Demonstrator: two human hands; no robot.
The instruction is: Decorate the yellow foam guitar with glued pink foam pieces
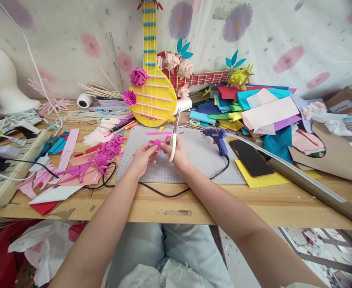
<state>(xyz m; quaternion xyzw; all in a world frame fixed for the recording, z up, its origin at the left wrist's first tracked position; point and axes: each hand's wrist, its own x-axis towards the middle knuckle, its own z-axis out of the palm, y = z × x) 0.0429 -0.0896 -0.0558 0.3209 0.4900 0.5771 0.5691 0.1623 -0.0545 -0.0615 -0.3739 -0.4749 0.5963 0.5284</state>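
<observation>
My left hand [144,159] pinches a small piece of magenta crepe paper [156,142] above the grey cutting mat [134,174]. Fingers of my right hand [178,153] touch the same piece from the other side. That hand also holds white-handled scissors [172,147], whose blades point up and away from me. Just beyond the hands, a thin magenta strip [158,133] lies on the mat. A blue glue gun [216,138] rests on the mat to the right of my hands.
A yellow paper lute [153,90] with magenta flowers leans at the back, beside a red instrument [205,79]. Magenta scraps [106,154] and a power strip [14,168] lie left. A phone [251,157], a long tube [319,194] and coloured paper [268,110] lie right.
</observation>
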